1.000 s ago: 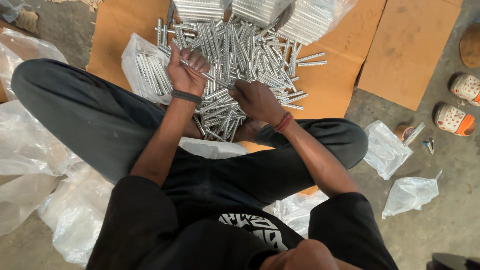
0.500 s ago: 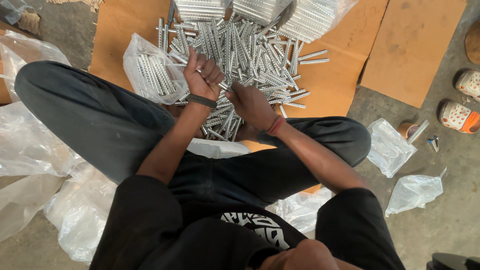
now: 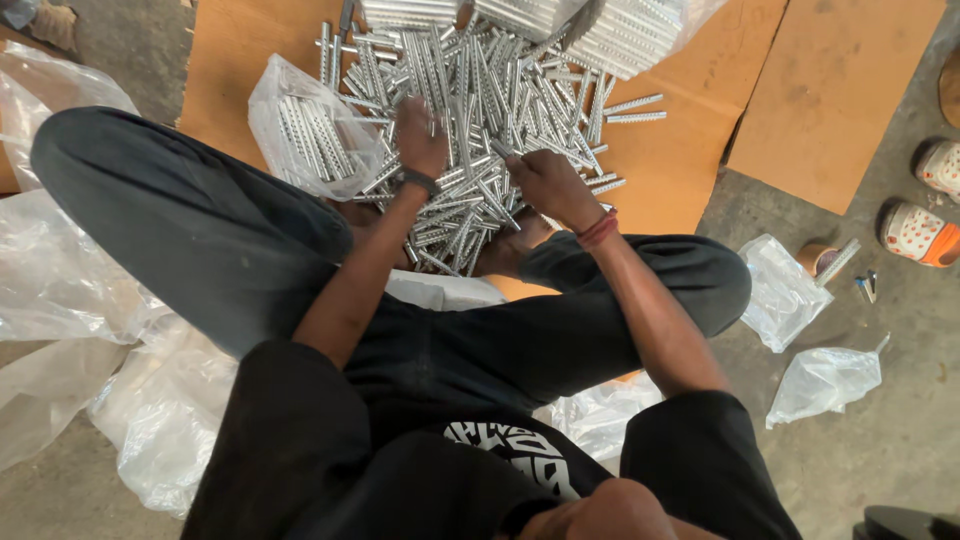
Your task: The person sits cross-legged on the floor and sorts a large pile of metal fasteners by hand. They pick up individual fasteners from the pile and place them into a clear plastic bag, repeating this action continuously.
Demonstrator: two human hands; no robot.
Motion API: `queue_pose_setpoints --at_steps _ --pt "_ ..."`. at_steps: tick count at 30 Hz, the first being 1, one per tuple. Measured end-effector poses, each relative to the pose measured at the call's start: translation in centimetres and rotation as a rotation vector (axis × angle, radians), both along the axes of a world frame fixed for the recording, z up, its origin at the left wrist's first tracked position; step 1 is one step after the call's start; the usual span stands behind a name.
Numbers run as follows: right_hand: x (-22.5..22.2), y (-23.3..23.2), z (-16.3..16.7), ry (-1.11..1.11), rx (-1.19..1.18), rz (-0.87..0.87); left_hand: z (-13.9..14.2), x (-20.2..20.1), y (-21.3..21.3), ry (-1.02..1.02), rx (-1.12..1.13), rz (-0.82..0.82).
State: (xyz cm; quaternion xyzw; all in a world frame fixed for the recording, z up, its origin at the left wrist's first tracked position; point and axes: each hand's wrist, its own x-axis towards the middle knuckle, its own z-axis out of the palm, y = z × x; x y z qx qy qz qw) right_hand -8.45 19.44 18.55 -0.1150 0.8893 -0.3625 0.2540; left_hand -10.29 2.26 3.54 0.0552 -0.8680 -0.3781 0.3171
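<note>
1. Two hands are working in the pile of rods (image 3: 470, 120) at upper centre of the frame; the person is sitting cross-legged over it, so the step in hand is, as I judge it, sorting or gathering rods out of the heap.
2. Left hand (image 3: 420, 135) is reaching into the pile with fingers curled down among the rods; whether it is pinching any I cannot tell, since the fingertips are hidden.
3. Right hand (image 3: 545, 180) is lying lower on the heap, fingers bent around what looks like a few rods at its tips; the grip itself is too small to make out for sure.
4. Next move is, in my judgement, calling for a clean pick of loose rods from a tangled heap; they are lying crossed at many angles, so lining them up before lifting seems needed.
5. Rods are looking short, silvery and ridged along their length; they are spreading over the cardboard (image 3: 680, 170), with neat bundles stacked along the top edge.
6. One clear bag (image 3: 300, 130) with rods in it is sitting at the pile's left, just beside the left hand; more plastic bags (image 3: 790, 290) are lying at right on the floor.
</note>
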Motion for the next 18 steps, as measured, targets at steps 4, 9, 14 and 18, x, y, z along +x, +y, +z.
queue_pose_setpoints --at_steps 4,9,14,18 --pt "-0.7 0.3 -1.0 0.090 0.044 0.105 -3.0 -0.6 -5.9 -0.269 0.113 0.322" --pt "-1.1 0.6 -1.2 0.203 0.029 0.139 -6.8 -1.0 -10.7 -0.304 -0.328 0.745" --pt "-1.4 1.6 -0.7 0.195 0.110 0.126 -7.1 -1.2 -10.0 -0.096 0.558 0.786" --pt "-1.0 2.1 -0.3 0.215 0.128 0.147 -5.8 -1.1 -9.4 -0.295 0.518 0.448"
